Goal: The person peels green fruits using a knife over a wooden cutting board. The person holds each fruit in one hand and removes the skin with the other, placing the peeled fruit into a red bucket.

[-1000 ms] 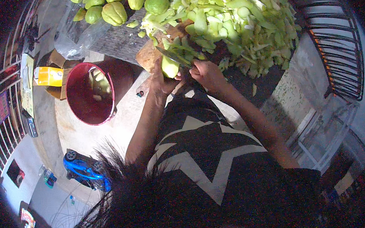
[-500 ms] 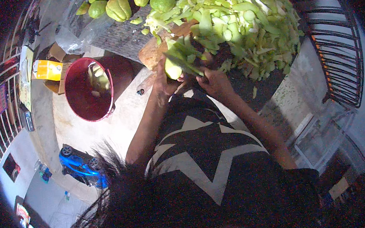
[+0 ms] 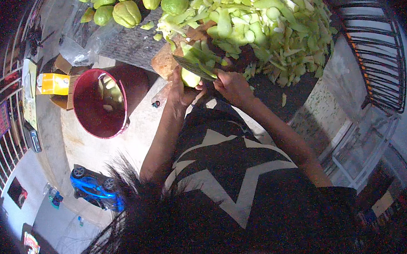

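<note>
Seen from above your head, your left hand [image 3: 181,92] curls around a pale green piece of fruit [image 3: 190,77], fingers pressed against it at the near edge of a round wooden chopping block [image 3: 164,62]. Your right hand [image 3: 231,85] is closed tight around the handle of a knife [image 3: 195,68], whose dark blade lies across the top of the fruit, pointing toward your left. Just beyond the blade, cut green strips sit on the block, and a large heap of green slices [image 3: 258,26] covers the dark table [image 3: 133,45] to the far right. Whole green fruits [image 3: 126,13] lie along the table's far left edge, beside a crumpled clear plastic bag [image 3: 79,41]. Below the table's left side, on the floor, stands a red bucket [image 3: 97,103] holding a few pale peelings. A yellow carton [image 3: 54,83] sits just left of it, and a blue toy car [image 3: 93,187] lies nearer to you.
</note>
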Demonstrator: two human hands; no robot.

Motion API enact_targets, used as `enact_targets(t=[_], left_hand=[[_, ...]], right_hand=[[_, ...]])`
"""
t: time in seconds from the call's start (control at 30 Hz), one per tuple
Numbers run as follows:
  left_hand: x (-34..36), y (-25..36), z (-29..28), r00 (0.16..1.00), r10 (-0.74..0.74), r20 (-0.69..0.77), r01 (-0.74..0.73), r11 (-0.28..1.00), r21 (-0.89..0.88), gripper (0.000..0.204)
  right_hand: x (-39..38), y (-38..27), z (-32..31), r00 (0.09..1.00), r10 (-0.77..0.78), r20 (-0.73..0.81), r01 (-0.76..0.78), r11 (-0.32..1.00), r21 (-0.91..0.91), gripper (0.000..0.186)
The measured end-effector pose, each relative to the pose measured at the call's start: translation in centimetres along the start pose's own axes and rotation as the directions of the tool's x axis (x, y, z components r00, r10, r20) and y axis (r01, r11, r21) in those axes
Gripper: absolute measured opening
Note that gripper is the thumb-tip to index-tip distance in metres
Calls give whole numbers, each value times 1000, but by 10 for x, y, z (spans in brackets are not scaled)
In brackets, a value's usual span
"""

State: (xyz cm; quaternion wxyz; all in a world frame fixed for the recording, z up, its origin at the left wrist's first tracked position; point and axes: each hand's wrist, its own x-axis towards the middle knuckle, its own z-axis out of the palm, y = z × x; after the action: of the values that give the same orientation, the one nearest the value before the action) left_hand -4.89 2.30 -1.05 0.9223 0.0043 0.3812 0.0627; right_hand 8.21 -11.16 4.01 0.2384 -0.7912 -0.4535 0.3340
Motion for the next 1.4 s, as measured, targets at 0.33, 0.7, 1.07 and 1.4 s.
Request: enact_targets(t=[0.33,0.7,1.07,1.4], left_hand=[[-4,0,-12,999,27,43,-34,985,169,48],[-17,-3,3,1000,14,-18,-10,973,229,44],[-11,5,-13,999,-33,32,27,984,174,48],[-20,5,8,998,-9,-68,27,963,270,42]], right_hand=[[52,34,10,992,-106,67,83,958,276,26],[-13,6,-21,993,75,88,-69,995,-72,24],[-9,-9,-22,998,-47,31,51,990,-134,22],[24,2,-24,996,-94,11,94,995,-36,21]])
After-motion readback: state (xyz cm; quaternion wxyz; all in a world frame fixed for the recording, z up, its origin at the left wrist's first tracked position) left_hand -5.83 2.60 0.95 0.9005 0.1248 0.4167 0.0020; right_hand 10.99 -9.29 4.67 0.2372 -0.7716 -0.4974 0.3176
